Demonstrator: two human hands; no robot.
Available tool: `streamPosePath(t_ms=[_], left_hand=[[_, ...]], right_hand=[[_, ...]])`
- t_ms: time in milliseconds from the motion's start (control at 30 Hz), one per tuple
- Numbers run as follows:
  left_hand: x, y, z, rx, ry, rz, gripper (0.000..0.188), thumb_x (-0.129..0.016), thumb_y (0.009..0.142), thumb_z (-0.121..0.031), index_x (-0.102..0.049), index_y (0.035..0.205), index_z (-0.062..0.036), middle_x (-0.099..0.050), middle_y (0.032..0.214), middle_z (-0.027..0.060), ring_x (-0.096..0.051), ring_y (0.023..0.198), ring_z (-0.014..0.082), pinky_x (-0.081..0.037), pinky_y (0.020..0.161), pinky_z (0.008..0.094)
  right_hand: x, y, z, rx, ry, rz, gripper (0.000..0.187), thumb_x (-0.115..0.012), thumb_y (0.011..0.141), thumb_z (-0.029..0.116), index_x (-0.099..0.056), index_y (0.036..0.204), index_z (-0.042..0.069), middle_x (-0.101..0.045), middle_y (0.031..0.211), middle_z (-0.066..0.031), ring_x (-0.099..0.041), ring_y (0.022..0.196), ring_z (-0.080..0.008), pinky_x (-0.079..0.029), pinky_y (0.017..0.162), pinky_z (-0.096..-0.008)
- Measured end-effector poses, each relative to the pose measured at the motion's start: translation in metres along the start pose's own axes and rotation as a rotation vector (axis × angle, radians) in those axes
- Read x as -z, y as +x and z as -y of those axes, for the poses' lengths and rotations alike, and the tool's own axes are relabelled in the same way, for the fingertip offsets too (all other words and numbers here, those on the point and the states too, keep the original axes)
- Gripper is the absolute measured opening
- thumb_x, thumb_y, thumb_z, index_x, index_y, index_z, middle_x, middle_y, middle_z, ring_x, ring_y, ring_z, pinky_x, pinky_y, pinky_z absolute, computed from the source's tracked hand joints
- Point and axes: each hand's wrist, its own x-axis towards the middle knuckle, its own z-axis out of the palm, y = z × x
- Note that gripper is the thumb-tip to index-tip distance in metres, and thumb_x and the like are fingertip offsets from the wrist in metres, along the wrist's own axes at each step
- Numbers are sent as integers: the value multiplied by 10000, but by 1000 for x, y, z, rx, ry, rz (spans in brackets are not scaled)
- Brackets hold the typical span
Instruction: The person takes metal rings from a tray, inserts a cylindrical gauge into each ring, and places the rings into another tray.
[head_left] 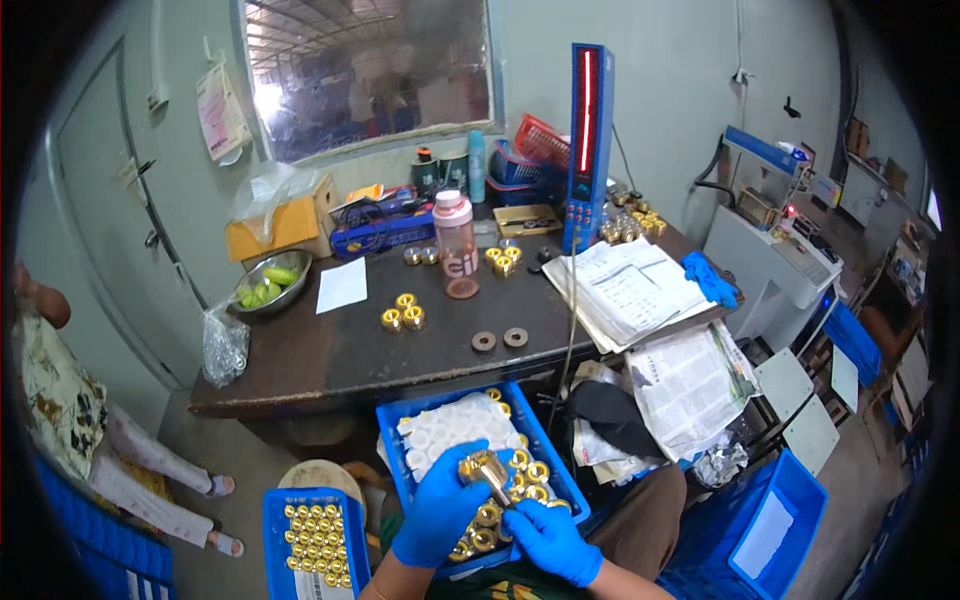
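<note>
- Head view: both hands wear blue gloves and meet over a blue crate [395, 425] resting on the person's lap, in front of the dark bench [330, 355].
- The left hand [440, 510] is clenched around a brass fitting [485, 470], gripping it from the left and below.
- The right hand [550, 540] sits just beside it, fingers pinched on the lower end of the same brass fitting, which tilts up toward the left.
- The blue crate holds white foam sheets [450, 425] at its far end and rows of brass rings [530, 475] along the near right side.
- A second, smaller blue tray [275, 525] of brass rings lies to the left, near the left forearm.
- On the bench: three brass rings [403, 314] clustered together, two dark washers [499, 340], a pink-capped bottle [457, 245], a sheet of white paper [343, 285], a steel bowl [270, 282] with green fruit, and stacked papers [630, 290] at the right edge.
- A tall blue gauge column [588, 140] stands at the back of the bench.
</note>
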Motion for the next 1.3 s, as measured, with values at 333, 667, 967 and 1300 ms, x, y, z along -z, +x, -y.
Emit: streamPosePath(t_ms=[333,667,967,1300], left_hand=[[-27,-25,-32,-78,177,-108,607,-634,670,47,-363,1213,16,-506,1053,136,-518,949,167,-450,798,254],[-28,-35,-6,109,-318,-32,483,-478,795,-73,-331,1251,-9,-483,1119,148,-501,994,203,-394,880,320],[-47,-52,-11,-232,-61,-44,538,-430,815,-43,-202,1300,-9,-400,1207,152,-426,1079,214,-337,934,332],[-35,-24,2,305,-1165,-150,543,-466,828,-91,-217,1302,0,-419,1186,158,-439,1075,214,-341,940,318]], right_hand=[[-2,3,6,351,-642,-80,205,-557,785,251,-587,817,51,-578,618,-136,-569,508,-273,-451,473,-354],[-17,-8,27,404,-272,-178,101,-577,735,121,-558,774,30,-537,649,-152,-533,542,-304,-417,484,-365],[-19,-12,17,643,-462,-294,64,-562,739,60,-515,728,17,-474,619,-131,-469,517,-279,-374,474,-359],[-29,-7,31,584,-219,-310,68,-568,721,48,-505,708,27,-442,567,-126,-439,475,-280,-345,452,-366]])
